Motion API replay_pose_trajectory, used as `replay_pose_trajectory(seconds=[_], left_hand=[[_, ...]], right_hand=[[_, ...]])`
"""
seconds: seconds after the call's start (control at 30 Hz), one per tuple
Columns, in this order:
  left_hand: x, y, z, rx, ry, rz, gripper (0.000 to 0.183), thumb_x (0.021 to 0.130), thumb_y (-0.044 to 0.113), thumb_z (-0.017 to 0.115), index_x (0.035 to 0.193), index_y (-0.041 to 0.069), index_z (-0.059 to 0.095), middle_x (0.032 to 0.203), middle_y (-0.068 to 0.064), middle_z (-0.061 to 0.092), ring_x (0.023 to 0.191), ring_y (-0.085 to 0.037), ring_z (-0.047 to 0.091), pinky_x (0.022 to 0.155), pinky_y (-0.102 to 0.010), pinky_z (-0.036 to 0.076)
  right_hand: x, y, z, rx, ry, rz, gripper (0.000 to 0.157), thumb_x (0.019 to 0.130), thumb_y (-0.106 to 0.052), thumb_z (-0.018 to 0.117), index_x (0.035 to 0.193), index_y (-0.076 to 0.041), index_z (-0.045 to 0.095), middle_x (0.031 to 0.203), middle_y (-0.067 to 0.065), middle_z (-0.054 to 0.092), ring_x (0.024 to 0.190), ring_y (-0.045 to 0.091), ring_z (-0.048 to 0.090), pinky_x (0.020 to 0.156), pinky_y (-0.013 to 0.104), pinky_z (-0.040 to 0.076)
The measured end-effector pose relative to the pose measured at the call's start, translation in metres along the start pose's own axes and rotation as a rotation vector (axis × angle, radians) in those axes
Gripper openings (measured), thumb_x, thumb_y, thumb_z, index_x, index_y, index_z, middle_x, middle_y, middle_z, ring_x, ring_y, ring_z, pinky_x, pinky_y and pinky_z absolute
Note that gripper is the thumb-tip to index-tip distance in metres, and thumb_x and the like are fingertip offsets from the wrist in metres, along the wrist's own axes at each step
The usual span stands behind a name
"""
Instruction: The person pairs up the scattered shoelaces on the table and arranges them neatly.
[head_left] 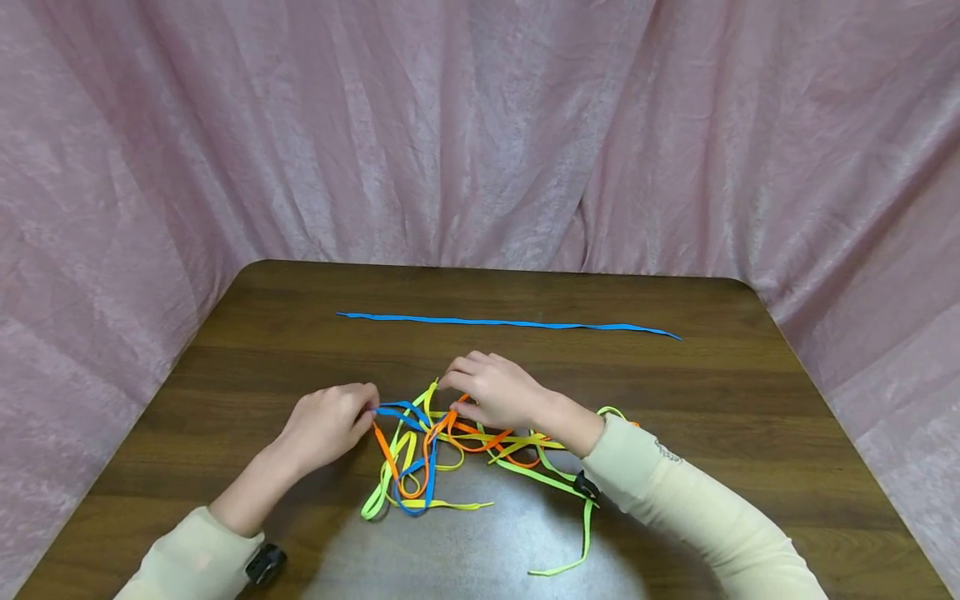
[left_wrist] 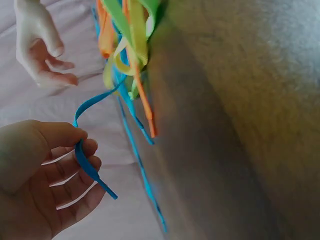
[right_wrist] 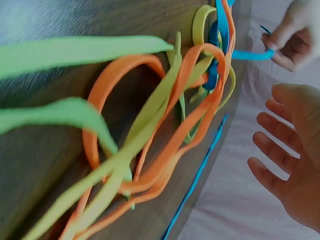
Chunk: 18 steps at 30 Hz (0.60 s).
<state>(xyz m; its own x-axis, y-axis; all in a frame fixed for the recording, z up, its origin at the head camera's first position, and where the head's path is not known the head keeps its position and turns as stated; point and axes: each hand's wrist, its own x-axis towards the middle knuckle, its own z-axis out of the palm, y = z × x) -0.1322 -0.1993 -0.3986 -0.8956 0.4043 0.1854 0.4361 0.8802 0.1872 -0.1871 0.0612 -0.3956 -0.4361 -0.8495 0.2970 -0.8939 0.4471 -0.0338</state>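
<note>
Between thumb and forefinger, my left hand pinches a blue shoelace close to its tipped end, which hangs free below the fingers. That lace runs into a tangled pile of orange shoelaces, yellow shoelaces and light green shoelaces. Over the upper middle of the pile hovers my right hand, its fingers apart and loosely bent with nothing in them. In the right wrist view, orange loops of the tangle lie beside this hand.
A separate blue shoelace lies stretched nearly straight across the far part of the brown wooden table. One light green end trails toward the near side. Pink curtains hang behind the table and at both sides.
</note>
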Motion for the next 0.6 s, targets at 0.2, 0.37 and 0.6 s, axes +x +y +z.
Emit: replay_pose_trajectory(seconds=[0.2, 0.37, 0.6], left_hand=[[-0.001, -0.001, -0.012, 0.002, 0.055, -0.005, 0.014, 0.078, 0.011, 0.068, 0.076, 0.018, 0.057, 0.065, 0.010, 0.049, 0.052, -0.006, 0.040, 0.045, -0.024, 0.033], [-0.003, -0.003, -0.019, -0.003, 0.086, -0.017, 0.014, 0.079, 0.010, 0.069, 0.076, 0.017, 0.057, 0.065, 0.009, 0.048, 0.051, -0.007, 0.039, 0.045, -0.024, 0.032], [-0.003, -0.005, -0.024, 0.001, 0.121, -0.040, 0.015, 0.079, 0.010, 0.069, 0.076, 0.018, 0.057, 0.067, 0.010, 0.050, 0.052, -0.007, 0.041, 0.044, -0.025, 0.033]], right_hand=[[0.010, -0.010, 0.010, 0.053, -0.056, 0.019, 0.026, 0.086, -0.026, 0.061, 0.110, -0.017, 0.064, 0.104, -0.006, 0.060, 0.093, 0.013, 0.055, 0.075, 0.027, 0.045], [0.018, -0.017, 0.020, 0.075, -0.130, 0.057, 0.028, 0.087, -0.030, 0.061, 0.112, -0.019, 0.064, 0.106, -0.007, 0.060, 0.095, 0.013, 0.054, 0.078, 0.027, 0.045], [0.029, -0.030, 0.027, 0.077, -0.193, 0.103, 0.029, 0.086, -0.037, 0.061, 0.109, -0.021, 0.066, 0.097, -0.007, 0.059, 0.088, 0.012, 0.052, 0.067, 0.023, 0.039]])
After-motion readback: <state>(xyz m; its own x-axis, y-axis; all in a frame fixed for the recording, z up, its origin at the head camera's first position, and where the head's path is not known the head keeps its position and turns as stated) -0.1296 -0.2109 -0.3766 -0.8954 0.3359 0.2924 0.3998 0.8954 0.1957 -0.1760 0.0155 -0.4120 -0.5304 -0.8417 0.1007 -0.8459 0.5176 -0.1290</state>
